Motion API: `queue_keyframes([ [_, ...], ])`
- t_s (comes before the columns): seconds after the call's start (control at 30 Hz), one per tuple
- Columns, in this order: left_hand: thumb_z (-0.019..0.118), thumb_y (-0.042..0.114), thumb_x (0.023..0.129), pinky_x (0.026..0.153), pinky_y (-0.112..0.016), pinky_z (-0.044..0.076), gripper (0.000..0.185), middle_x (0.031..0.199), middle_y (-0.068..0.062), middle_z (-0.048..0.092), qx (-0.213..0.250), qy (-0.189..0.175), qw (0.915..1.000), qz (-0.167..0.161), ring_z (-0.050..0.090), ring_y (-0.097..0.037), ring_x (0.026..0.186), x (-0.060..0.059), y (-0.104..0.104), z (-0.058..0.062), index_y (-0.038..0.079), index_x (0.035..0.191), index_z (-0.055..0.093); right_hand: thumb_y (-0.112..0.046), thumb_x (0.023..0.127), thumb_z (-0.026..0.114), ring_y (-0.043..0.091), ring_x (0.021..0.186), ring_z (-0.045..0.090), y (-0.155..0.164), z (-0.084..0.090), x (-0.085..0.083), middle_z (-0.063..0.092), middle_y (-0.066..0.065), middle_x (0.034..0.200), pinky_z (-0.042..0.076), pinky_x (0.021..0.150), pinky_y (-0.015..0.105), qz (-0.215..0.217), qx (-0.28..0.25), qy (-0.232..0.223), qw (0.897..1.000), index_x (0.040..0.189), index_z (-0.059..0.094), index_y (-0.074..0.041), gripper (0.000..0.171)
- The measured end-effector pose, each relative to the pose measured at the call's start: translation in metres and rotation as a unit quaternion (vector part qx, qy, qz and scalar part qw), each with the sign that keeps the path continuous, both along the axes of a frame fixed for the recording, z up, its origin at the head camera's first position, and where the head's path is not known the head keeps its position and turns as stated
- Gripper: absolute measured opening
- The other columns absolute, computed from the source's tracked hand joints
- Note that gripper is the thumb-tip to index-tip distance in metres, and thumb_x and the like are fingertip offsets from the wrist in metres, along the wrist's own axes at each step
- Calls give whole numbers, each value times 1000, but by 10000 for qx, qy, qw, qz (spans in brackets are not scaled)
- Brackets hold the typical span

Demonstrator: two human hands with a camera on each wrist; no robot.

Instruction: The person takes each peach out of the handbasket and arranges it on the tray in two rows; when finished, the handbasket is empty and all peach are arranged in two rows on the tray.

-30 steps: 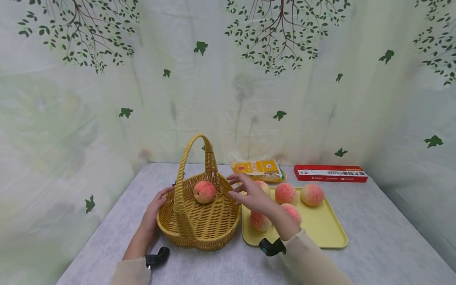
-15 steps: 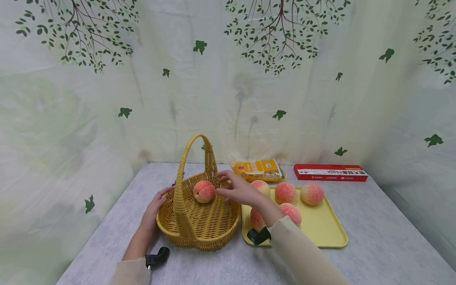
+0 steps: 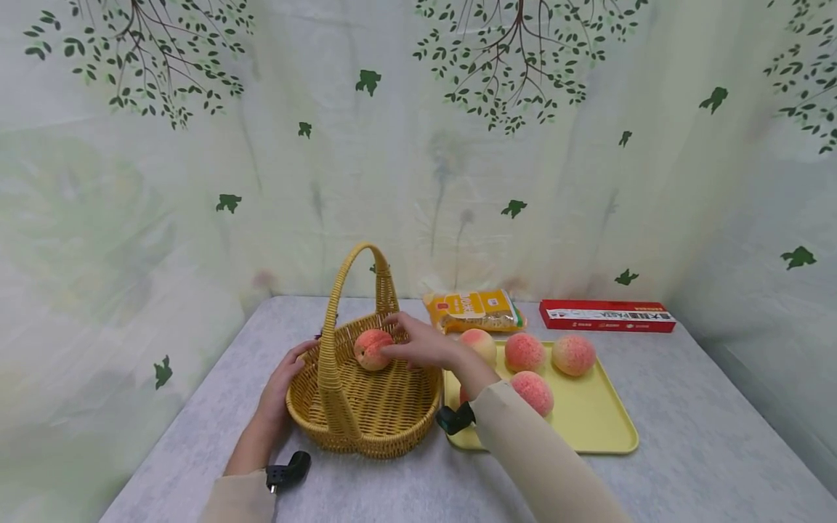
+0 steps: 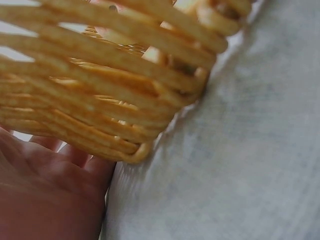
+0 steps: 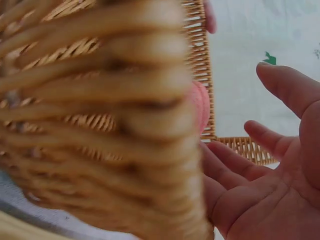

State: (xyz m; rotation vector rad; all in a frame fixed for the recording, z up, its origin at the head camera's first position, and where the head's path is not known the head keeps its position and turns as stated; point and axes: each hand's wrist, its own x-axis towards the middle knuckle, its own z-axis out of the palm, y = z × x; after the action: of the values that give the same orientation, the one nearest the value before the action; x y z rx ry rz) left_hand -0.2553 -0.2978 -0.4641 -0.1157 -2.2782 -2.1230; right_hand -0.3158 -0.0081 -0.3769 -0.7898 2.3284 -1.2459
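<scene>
A yellow wicker basket [image 3: 382,438] with a tall handle stands on the grey table, and one pink peach [image 3: 368,347] lies inside it. My right hand [image 3: 421,347] reaches over the basket's right rim, fingers extended, their tips touching the peach. In the right wrist view my right hand [image 5: 260,190] shows an open palm beside the basket [image 5: 100,125], with the peach [image 5: 200,105] just beyond the fingers. My left hand [image 3: 281,388] rests against the basket's left outer wall, thumb by the rim. In the left wrist view my left hand's [image 4: 45,200] palm lies against the basket's weave [image 4: 100,100].
A yellow tray [image 3: 598,421] right of the basket holds several peaches [image 3: 524,352]; my right forearm partly hides one. A yellow packet [image 3: 474,309] and a red box [image 3: 607,317] lie at the back. Leaf-printed curtains close off the table [image 3: 706,450] at the back and sides.
My right hand moved left from above the tray's edge into the basket, and its fingertips now touch the peach. Left hand and basket stayed put.
</scene>
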Motion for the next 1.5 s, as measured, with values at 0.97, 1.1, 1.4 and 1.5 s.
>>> queue_keyframes([
  [0.97,28,27,109,100,-6,34,43,158,-1,30,-1,104,9999,-2,40,9,128,0,-4,-1,16,149,39,-38,99,59,32,136,47,-27,9,-15,44,18,151,46,102,49,-322,385,-269,9984,153,34,-14,64],
  [1.1,27,27,109,100,-6,33,44,158,-1,30,16,140,9999,-4,39,10,129,0,-5,-2,15,149,39,-39,99,59,33,137,46,-30,6,-15,43,18,151,43,106,49,-417,269,-447,9978,152,35,-13,64],
  [1.4,28,29,109,100,-5,32,44,161,-3,27,56,85,9999,26,36,8,131,1,-4,-3,15,149,38,-31,96,64,33,138,44,-36,-7,-15,43,19,150,40,110,48,-468,91,-541,9974,149,37,-4,65],
  [1.5,29,29,109,98,-8,38,42,154,4,34,162,197,9997,-27,44,8,125,1,-4,-2,16,147,41,-29,95,64,34,136,45,-38,-10,-15,45,20,148,41,109,49,-559,-44,-519,9971,149,37,-3,66],
])
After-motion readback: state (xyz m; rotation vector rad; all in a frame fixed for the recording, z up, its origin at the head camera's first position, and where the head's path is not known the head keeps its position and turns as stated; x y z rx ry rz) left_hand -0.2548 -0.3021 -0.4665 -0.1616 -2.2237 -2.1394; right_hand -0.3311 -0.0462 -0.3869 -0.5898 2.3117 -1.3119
